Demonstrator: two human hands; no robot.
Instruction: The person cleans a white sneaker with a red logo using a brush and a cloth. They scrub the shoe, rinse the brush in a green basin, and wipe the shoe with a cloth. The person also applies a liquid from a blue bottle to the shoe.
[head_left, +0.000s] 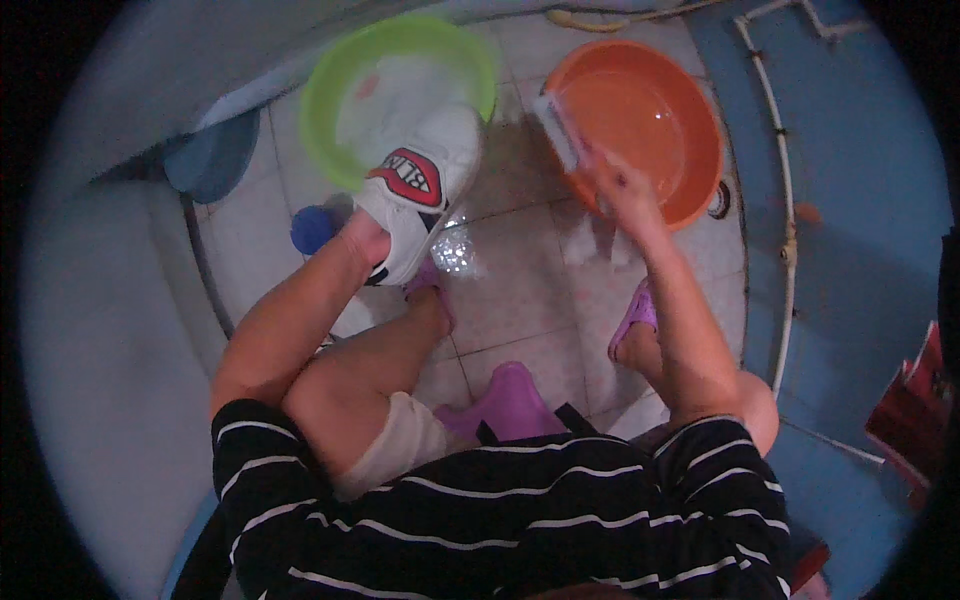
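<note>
A white shoe (456, 146) with a red lips-shaped patch (424, 193) is held up on my left hand (367, 238). The fingers go into the shoe's opening and are hidden there. Behind and below the shoe stands a lime-green basin (319, 112), with more white material (375, 112) inside it that I cannot make out. My right hand (626, 187) grips a scrub brush (556, 133), blurred, at the left rim of an orange basin (694, 97). Liquid in that basin catches a glint of light.
Wet tiles (517, 277) lie between my feet, which wear purple clogs (636, 319). A purple stool (514, 401) is under me. A blue round object (311, 230) sits left of the shoe. White pipe (784, 187) runs along the blue wall; a floor drain (720, 201) adjoins the orange basin.
</note>
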